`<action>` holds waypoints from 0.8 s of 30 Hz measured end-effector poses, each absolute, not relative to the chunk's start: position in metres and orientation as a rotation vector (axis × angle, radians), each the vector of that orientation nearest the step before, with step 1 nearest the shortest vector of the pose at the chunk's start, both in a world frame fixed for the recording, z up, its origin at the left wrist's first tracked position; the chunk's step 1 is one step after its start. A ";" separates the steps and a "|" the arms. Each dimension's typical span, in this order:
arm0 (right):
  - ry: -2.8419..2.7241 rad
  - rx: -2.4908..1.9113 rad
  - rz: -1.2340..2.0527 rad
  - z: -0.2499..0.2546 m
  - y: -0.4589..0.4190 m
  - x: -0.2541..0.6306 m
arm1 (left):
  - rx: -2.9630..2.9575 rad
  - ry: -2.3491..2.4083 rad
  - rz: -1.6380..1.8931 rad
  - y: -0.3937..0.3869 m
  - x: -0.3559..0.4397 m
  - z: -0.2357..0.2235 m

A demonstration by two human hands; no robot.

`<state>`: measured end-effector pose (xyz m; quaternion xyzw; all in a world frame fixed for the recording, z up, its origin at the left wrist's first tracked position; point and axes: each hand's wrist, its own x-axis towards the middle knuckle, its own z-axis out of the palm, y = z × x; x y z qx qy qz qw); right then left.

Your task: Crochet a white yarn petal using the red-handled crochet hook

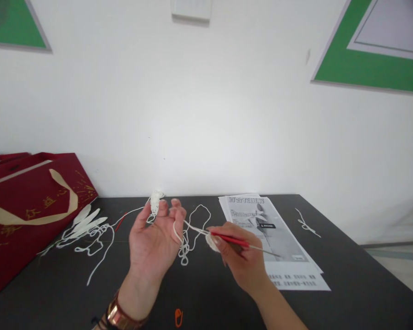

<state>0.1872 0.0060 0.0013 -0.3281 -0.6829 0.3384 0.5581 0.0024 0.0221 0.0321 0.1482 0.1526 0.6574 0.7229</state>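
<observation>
My left hand [158, 243] is turned palm up with its fingers half curled. White yarn [175, 231] loops round its outer finger and runs across to my right hand [242, 256]. My right hand is closed on a red-handled crochet hook [230, 239]. Under those same fingers is a small white crocheted piece [211, 242], partly covered by the thumb. Just behind my left fingertips stands a small white bundle of yarn [155, 201]. Loose yarn strands [192, 243] trail over the table between the hands.
Printed sheets [289, 266] lie right of my hands on the black table [206, 302]. A dark red gift bag [37, 206] stands left, beside white leaf-shaped pieces [86, 222] with tangled yarn tails. An orange stitch marker [178, 317] lies in front; a knotted yarn scrap [307, 224] is far right.
</observation>
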 end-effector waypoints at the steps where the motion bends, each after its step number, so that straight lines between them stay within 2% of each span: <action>1: -1.685 -0.771 0.684 0.001 0.005 0.186 | 0.522 0.425 1.574 0.020 0.004 0.037; 3: -1.792 -0.742 0.516 -0.001 0.004 0.182 | 1.051 0.712 1.785 0.017 0.011 0.046; 5: -1.829 -0.705 0.441 -0.004 0.003 0.180 | 1.562 1.018 1.804 0.019 0.016 0.053; 8: -1.824 -0.685 0.369 -0.009 0.003 0.178 | 1.918 1.298 1.439 0.030 0.010 0.053; 11: -1.826 -0.656 0.309 -0.011 0.002 0.179 | 1.723 1.284 1.072 0.041 -0.005 0.044; 14: -1.799 -0.642 0.286 -0.011 -0.001 0.179 | 1.592 1.110 0.948 0.044 -0.012 0.033; 16: -1.747 -0.650 0.277 -0.010 -0.003 0.179 | 1.419 0.930 0.955 0.040 -0.008 0.025; 17: -1.726 -0.650 0.269 -0.010 -0.003 0.179 | 1.061 0.693 1.025 0.036 -0.004 0.022; 18: -1.716 -0.646 0.246 -0.010 -0.003 0.179 | 0.954 0.627 1.049 0.032 0.000 0.019; 24: -1.759 -0.595 -0.044 -0.012 -0.002 0.180 | 0.704 0.514 1.155 0.007 0.030 0.011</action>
